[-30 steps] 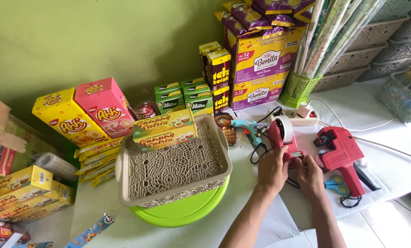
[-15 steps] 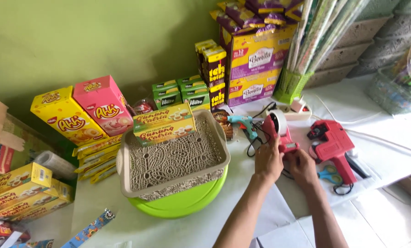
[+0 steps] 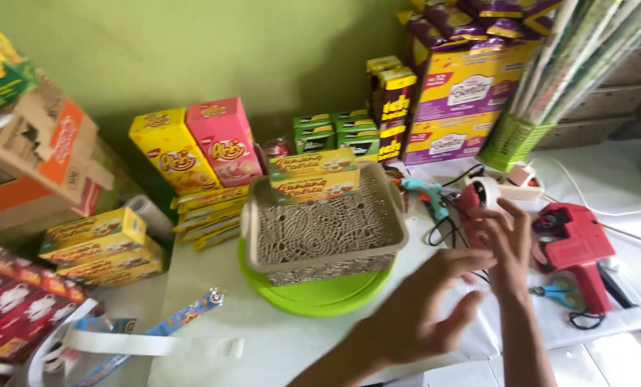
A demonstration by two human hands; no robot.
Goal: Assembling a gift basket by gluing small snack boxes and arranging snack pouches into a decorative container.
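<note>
A person's two bare hands work over a white table crowded with snack boxes. Half a second ago both hands sat close together on a red tape dispenser at the right of the table. Now they have parted. The left hand has pulled back toward the near edge and hovers blurred above the tabletop, fingers spread wide and holding nothing. The right hand stays farther out, its fingers loosely open and reaching up against the dispenser, touching it rather than gripping it firmly; blur makes the exact contact hard to tell.

The camera has also swung left and closer, so more cartons on the left now show.

The dispenser stands just right of a teal glue gun and left of a red price-label gun. A beige woven basket sits on a lime green plate in the middle, untouched.

The hands seem to be letting go of the tape, with one freed for something else.
</note>
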